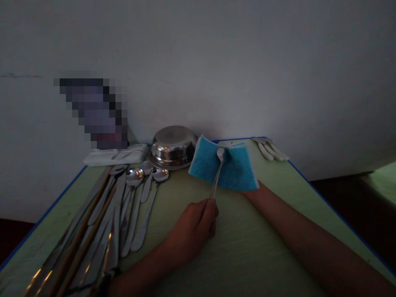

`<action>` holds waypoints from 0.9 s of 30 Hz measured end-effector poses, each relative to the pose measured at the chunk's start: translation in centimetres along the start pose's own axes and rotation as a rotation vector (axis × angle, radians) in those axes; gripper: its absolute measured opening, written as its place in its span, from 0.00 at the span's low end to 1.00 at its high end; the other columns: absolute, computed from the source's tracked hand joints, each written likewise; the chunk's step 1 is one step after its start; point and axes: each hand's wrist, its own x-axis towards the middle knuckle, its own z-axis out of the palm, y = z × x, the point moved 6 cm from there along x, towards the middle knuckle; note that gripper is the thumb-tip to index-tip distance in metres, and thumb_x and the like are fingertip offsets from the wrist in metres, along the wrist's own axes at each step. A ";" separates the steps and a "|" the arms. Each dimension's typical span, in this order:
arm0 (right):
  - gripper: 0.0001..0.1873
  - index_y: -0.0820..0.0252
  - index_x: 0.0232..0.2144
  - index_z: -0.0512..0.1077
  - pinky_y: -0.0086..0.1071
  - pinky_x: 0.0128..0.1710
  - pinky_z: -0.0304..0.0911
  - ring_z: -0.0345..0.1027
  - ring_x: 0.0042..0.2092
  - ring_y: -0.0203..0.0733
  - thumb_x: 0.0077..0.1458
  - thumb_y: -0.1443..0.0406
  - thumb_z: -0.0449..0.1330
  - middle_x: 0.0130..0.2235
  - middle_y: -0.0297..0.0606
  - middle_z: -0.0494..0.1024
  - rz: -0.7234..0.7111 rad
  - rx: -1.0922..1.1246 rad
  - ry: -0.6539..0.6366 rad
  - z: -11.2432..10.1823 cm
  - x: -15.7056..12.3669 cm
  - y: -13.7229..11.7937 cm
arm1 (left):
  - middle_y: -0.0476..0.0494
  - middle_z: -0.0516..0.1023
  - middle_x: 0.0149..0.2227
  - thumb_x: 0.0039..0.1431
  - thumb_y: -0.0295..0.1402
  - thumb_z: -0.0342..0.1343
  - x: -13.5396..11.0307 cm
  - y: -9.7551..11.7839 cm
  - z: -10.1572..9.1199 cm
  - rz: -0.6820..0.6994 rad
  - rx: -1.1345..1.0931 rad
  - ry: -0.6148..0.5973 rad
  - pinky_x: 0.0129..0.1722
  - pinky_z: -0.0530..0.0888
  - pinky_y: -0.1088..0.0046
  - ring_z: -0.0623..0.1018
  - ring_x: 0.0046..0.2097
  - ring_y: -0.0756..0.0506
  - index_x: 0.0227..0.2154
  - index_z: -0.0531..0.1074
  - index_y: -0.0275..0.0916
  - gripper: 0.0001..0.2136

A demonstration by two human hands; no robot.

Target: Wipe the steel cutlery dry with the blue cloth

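Low over the middle of the table, my left hand is closed around the handle of a small metal spoon. The spoon tilts up and away, its bowl in front of a blue cloth. Behind and under that cloth is my right hand; only the wrist and forearm show, and the cloth hides the fingers. The cloth is held up off the table, spread and folded at its top edge. Whether the spoon's bowl presses on the cloth is hard to tell.
An upside-down metal bowl stands against the wall. Several spoons, knives and chopsticks lie at left. A white tray and a blurred upright object are behind them. White-handled cutlery lies at the far right corner.
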 end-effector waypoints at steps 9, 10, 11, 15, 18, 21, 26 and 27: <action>0.17 0.62 0.28 0.72 0.36 0.36 0.66 0.72 0.31 0.42 0.43 0.54 0.59 0.26 0.37 0.77 0.275 0.320 -0.018 1.2 -0.9 1.6 | 0.52 0.64 0.16 0.61 0.37 0.34 0.1 0.5 0.2 0.052 0.318 -0.023 0.23 0.60 0.75 0.65 0.20 0.50 0.18 0.59 0.40 0.18; 0.17 0.61 0.29 0.72 0.36 0.37 0.66 0.72 0.33 0.42 0.45 0.53 0.57 0.26 0.37 0.77 0.297 0.355 -0.024 1.3 -0.9 1.6 | 0.51 0.66 0.17 0.61 0.37 0.34 0.1 0.6 0.4 0.077 0.383 -0.018 0.24 0.60 0.74 0.66 0.21 0.50 0.19 0.60 0.39 0.18; 0.17 0.60 0.29 0.72 0.36 0.37 0.65 0.72 0.34 0.42 0.46 0.53 0.55 0.26 0.36 0.77 0.314 0.390 -0.022 1.4 -0.9 1.5 | 0.50 0.67 0.18 0.61 0.36 0.34 -0.1 0.8 0.5 0.106 0.455 -0.016 0.24 0.60 0.73 0.67 0.22 0.49 0.19 0.62 0.39 0.18; 0.13 0.58 0.26 0.71 0.35 0.38 0.65 0.72 0.35 0.41 0.47 0.55 0.55 0.23 0.33 0.76 0.320 0.470 0.067 1.2 -0.8 1.0 | 0.47 0.69 0.19 0.62 0.35 0.33 -0.5 0.9 1.4 0.186 0.645 -0.050 0.26 0.59 0.72 0.69 0.22 0.48 0.21 0.66 0.38 0.20; 0.13 0.57 0.25 0.70 0.34 0.37 0.65 0.71 0.33 0.40 0.46 0.55 0.55 0.22 0.32 0.75 0.279 0.424 0.096 0.8 -0.6 0.7 | 0.49 0.66 0.18 0.62 0.35 0.33 -0.7 1.0 1.5 0.190 0.600 -0.072 0.24 0.58 0.72 0.67 0.21 0.49 0.20 0.65 0.38 0.20; 0.17 0.58 0.25 0.71 0.33 0.34 0.65 0.70 0.29 0.39 0.45 0.51 0.55 0.22 0.32 0.75 0.238 0.333 0.043 0.9 -0.8 0.5 | 0.52 0.63 0.16 0.60 0.35 0.37 -0.6 1.1 0.9 0.148 0.434 -0.038 0.25 0.59 0.73 0.64 0.20 0.50 0.19 0.63 0.38 0.17; 0.15 0.62 0.23 0.71 0.30 0.28 0.62 0.64 0.22 0.34 0.37 0.55 0.64 0.20 0.31 0.73 0.188 0.201 -0.021 2.2 -2.4 0.9 | 0.53 0.61 0.15 0.60 0.37 0.33 -0.6 0.7 0.0 0.067 0.137 0.032 0.21 0.61 0.76 0.63 0.19 0.52 0.18 0.57 0.39 0.18; 0.15 0.62 0.23 0.71 0.29 0.28 0.62 0.64 0.22 0.33 0.37 0.55 0.64 0.20 0.30 0.73 0.163 0.162 -0.041 2.7 -2.8 0.9 | 0.53 0.60 0.15 0.60 0.37 0.32 -0.6 0.7 -0.1 0.073 0.123 0.047 0.20 0.61 0.77 0.63 0.19 0.52 0.18 0.57 0.40 0.17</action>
